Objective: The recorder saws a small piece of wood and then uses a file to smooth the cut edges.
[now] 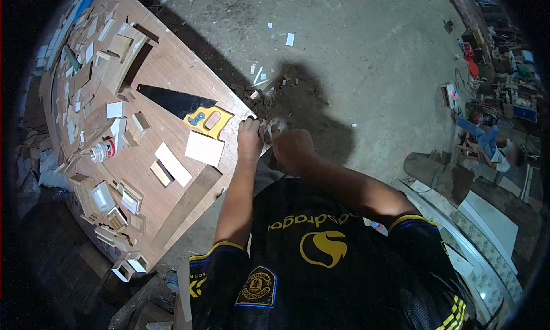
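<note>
At the near right corner of the wooden table (pixel 166 101), my left hand (pixel 249 140) is closed round something small and dark that I cannot make out. My right hand (pixel 293 149) is a fist just beside it, just off the table's edge, and whatever its fingers hold is hidden or blurred. Left of my hands lies a handsaw (pixel 172 102), its black blade pointing away and its yellow handle (pixel 212 122) nearest me. Below that handle rests a white square panel (pixel 204 149). A white strip (pixel 173 165) and a long brown board (pixel 188 204) lie closer to me.
Small wooden boxes (pixel 103 198) and many offcuts cover the table's left side, with a white jar (pixel 103 151) among them. Scraps lie on the concrete floor (pixel 355 66). At the far right a person (pixel 492 146) sits near clutter, and white panels (pixel 490 227) lean nearby.
</note>
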`<state>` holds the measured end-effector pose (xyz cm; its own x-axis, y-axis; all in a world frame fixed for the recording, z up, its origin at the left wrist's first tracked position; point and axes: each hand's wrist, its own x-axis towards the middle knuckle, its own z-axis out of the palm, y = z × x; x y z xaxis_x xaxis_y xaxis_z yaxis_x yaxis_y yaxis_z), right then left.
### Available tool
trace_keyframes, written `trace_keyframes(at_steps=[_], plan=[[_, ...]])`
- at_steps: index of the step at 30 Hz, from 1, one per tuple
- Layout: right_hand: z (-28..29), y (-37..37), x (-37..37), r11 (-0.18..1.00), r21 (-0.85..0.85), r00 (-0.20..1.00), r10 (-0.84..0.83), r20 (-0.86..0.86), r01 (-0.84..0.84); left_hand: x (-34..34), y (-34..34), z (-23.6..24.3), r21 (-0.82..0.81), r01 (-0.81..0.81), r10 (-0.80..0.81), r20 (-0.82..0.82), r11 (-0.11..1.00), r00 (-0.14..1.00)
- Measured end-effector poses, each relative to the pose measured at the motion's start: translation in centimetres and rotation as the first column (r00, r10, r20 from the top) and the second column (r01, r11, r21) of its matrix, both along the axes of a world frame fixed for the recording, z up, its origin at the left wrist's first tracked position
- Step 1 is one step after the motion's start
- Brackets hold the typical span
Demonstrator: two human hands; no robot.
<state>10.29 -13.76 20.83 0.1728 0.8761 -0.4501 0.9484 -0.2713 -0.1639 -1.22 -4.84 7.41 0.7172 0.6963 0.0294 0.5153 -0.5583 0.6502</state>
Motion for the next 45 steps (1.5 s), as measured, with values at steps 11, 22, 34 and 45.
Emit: trace_keyframes(at_steps=[11,22,34,45], plan=[[-0.1,0.6,0.2,0.994,-0.055,0.994,-0.096,-0.059,0.093,-0.1,-0.2,-0.9,0.062,0.008,-0.012,0.055,0.998,0.998],[1.0,1.1,0.0,0.988,-0.152,0.997,-0.048,-0.062,0.038,-0.4,-0.5,-1.1,0.072,0.015,-0.023,0.106,0.997,0.994],[-0.8,-0.3,0.2,0.990,-0.043,0.984,-0.140,-0.111,0.136,0.3,-0.7,-0.2,0.129,-0.018,0.014,0.031,0.991,0.999],[-3.3,1.7,0.6,0.983,-0.068,0.975,-0.180,-0.131,0.173,0.8,1.6,0.8,0.168,-0.070,0.075,-0.020,0.983,0.997]])
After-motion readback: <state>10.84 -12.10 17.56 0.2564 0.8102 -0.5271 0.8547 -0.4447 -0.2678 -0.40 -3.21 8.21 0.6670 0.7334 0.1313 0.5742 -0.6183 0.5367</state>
